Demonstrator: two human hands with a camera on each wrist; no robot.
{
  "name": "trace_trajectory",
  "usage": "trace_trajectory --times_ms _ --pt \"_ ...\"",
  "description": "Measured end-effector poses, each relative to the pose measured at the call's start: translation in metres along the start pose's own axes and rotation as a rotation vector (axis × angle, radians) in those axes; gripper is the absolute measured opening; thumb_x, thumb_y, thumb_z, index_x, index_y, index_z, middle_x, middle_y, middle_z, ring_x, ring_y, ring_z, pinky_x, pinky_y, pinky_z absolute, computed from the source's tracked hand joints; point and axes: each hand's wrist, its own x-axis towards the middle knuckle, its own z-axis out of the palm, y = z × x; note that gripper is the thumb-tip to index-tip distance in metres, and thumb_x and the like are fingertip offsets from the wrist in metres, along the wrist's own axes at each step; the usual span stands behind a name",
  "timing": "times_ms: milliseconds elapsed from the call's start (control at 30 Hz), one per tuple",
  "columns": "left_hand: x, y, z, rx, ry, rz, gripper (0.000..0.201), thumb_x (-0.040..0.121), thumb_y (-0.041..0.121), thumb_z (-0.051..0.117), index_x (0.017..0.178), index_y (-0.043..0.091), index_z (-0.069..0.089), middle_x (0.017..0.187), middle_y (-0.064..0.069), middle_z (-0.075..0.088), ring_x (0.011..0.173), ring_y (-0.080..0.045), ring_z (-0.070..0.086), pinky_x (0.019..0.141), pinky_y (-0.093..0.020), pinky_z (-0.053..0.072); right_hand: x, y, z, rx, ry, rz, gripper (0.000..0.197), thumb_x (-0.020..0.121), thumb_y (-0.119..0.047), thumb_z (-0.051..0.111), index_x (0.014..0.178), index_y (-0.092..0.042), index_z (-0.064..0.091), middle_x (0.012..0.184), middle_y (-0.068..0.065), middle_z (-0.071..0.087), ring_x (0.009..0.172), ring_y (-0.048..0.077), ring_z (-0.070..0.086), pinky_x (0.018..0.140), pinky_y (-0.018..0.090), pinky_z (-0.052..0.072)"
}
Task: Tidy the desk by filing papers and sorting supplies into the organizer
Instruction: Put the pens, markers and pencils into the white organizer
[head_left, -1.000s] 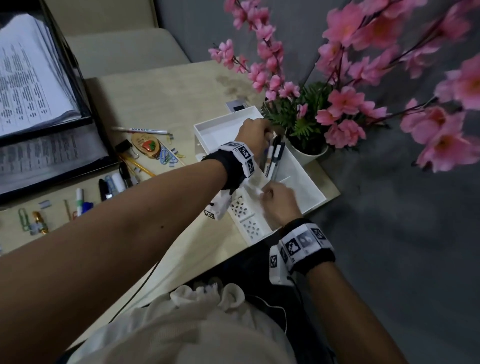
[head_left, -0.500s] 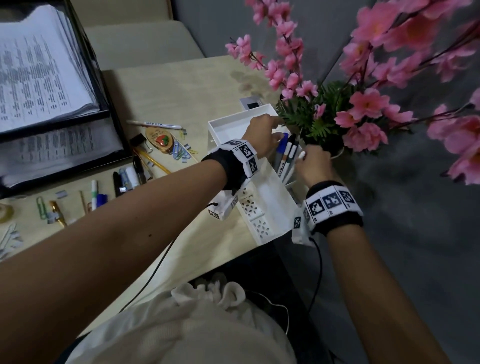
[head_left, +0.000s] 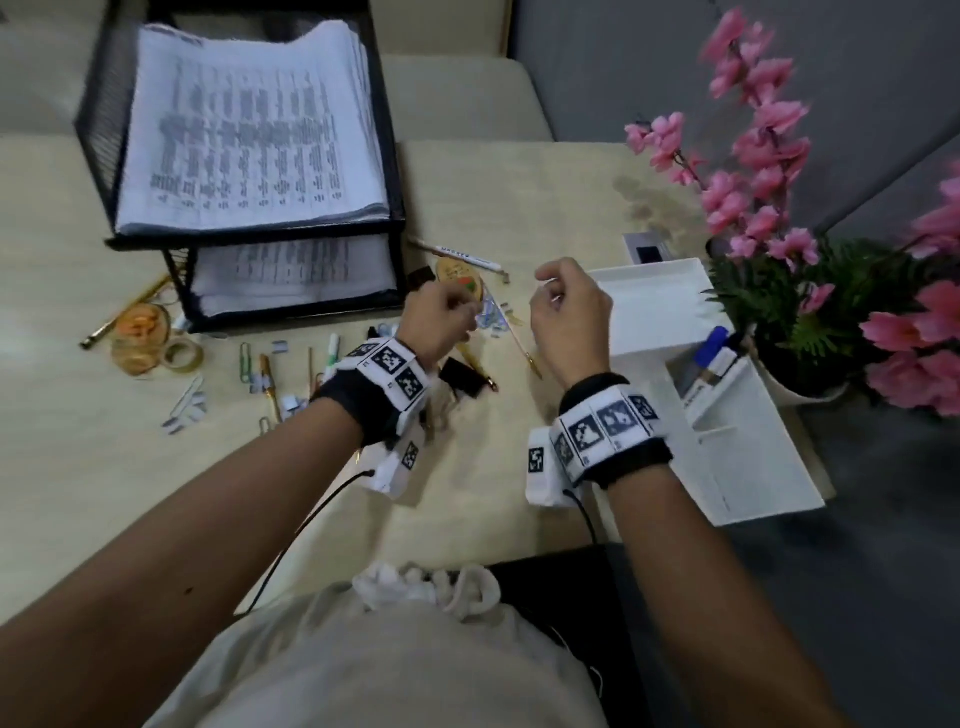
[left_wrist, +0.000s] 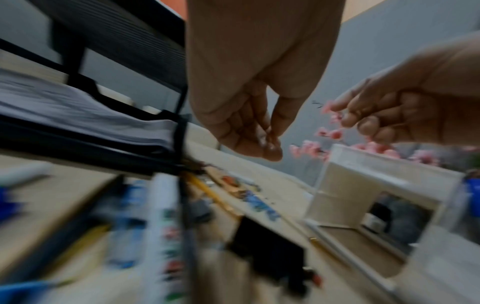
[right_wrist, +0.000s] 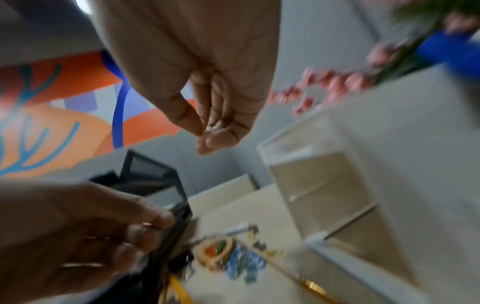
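Note:
My left hand (head_left: 441, 317) hovers over the scattered supplies in front of the black paper tray (head_left: 396, 156), fingers loosely curled and holding nothing (left_wrist: 249, 131). Just to its right, my right hand (head_left: 566, 306) hangs beside the white organizer (head_left: 649, 270), also loosely curled and empty (right_wrist: 213, 127). Several pens (head_left: 709, 356) stand in one organizer compartment. Below the hands lie a white marker (head_left: 467, 256), a wooden tag (head_left: 460, 278), blue paper clips (head_left: 493, 317), a black binder clip (head_left: 462, 376) and a gold pen (head_left: 524, 348). Both wrist views are blurred.
Printed papers (head_left: 249, 130) fill both tray levels. Tape rolls (head_left: 182, 353), a tub of rubber bands (head_left: 140, 325) and more clips and pens lie at the left. A pink flower plant (head_left: 779, 291) crowds the organizer's far right side. Bare desk lies near me.
Both hands have left the organizer and moved left, over the loose supplies. The pens stay in the organizer. The head view has swung left, and the paper tray shows in full.

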Motion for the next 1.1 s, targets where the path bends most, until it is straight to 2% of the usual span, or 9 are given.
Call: trace_trajectory --times_ms 200,333,467,567,700,800,933,1033,1100 --pt "-0.004 -0.050 -0.055 0.059 0.044 -0.222 0.016 0.089 0.009 0.052 0.085 0.011 0.067 0.060 -0.001 0.060 0.039 0.003 0.054 0.045 -0.011 0.047 0.057 -0.009 0.068 -0.328 -0.383 -0.011 0.032 0.088 0.000 0.042 0.114 0.000 0.060 0.123 0.022 0.058 0.118 0.035 0.049 0.094 0.032 0.041" --pt "-0.009 -0.060 -0.070 0.049 0.056 -0.239 0.016 0.089 0.007 0.052 0.085 0.005 0.068 0.059 0.001 0.064 0.035 0.008 0.053 0.044 -0.006 0.044 0.100 -0.014 0.088 -0.505 -0.466 -0.052 0.032 0.088 -0.002 0.047 0.117 0.006 0.059 0.125 0.029 0.055 0.116 0.041 0.053 0.095 0.039 0.044" --pt "-0.013 -0.064 -0.070 0.075 0.019 -0.263 0.023 0.091 0.009 0.049 0.101 -0.004 0.066 0.085 -0.016 0.065 0.060 -0.012 0.057 0.058 -0.017 0.047 0.120 -0.004 0.102 -0.650 -0.531 -0.072 0.030 0.088 0.000 0.049 0.116 0.006 0.060 0.121 0.030 0.058 0.110 0.041 0.057 0.092 0.041 0.047" --pt "-0.010 -0.064 -0.070 0.054 0.006 -0.285 0.019 0.092 0.007 0.048 0.096 0.002 0.065 0.082 -0.011 0.063 0.062 -0.014 0.057 0.052 -0.009 0.048 0.117 0.009 0.108 -0.731 -0.560 -0.101 0.026 0.086 0.004 0.048 0.108 0.009 0.060 0.116 0.029 0.060 0.107 0.041 0.058 0.085 0.042 0.047" --pt "-0.002 -0.060 -0.060 -0.122 0.006 -0.299 0.022 0.088 0.003 0.049 0.071 0.011 0.060 0.078 -0.017 0.066 0.071 -0.028 0.062 0.078 -0.039 0.058 0.099 0.022 0.100 -0.557 -0.405 0.038 0.021 0.085 0.006 0.047 0.102 0.010 0.059 0.112 0.029 0.061 0.103 0.040 0.059 0.081 0.040 0.048" --pt "0.002 -0.048 -0.049 -0.255 0.031 -0.306 0.020 0.094 0.018 0.050 0.077 0.014 0.059 0.077 -0.009 0.063 0.076 -0.024 0.059 0.085 -0.040 0.053 0.071 0.022 0.090 -0.232 -0.280 0.231 0.021 0.086 0.001 0.048 0.100 0.000 0.064 0.110 0.018 0.063 0.098 0.033 0.061 0.079 0.032 0.049" --pt "0.006 -0.029 -0.041 -0.409 -0.016 -0.349 0.025 0.094 0.037 0.048 0.087 0.014 0.056 0.076 0.000 0.054 0.069 -0.013 0.049 0.065 -0.027 0.041 0.015 0.019 0.084 0.085 -0.492 0.237 0.015 0.084 -0.002 0.062 0.098 -0.001 0.068 0.087 0.008 0.063 0.074 0.016 0.057 0.072 0.025 0.051" --pt "0.008 -0.025 -0.039 -0.623 0.014 -0.396 0.029 0.098 0.025 0.044 0.071 0.015 0.049 0.066 -0.002 0.054 0.062 -0.015 0.049 0.058 -0.025 0.039 -0.001 0.013 0.082 0.135 -0.607 0.182 0.017 0.083 -0.001 0.063 0.099 0.004 0.068 0.068 -0.003 0.058 0.059 0.006 0.050 0.056 0.010 0.041" --pt "0.005 -0.025 -0.042 -0.732 0.078 -0.416 0.030 0.100 0.012 0.035 0.070 0.013 0.043 0.046 0.001 0.057 0.047 -0.013 0.052 0.050 -0.022 0.043 0.001 0.013 0.082 0.105 -0.539 0.182 0.014 0.085 -0.004 0.060 0.093 0.001 0.071 0.072 0.000 0.063 0.066 0.012 0.056 0.061 0.011 0.045"
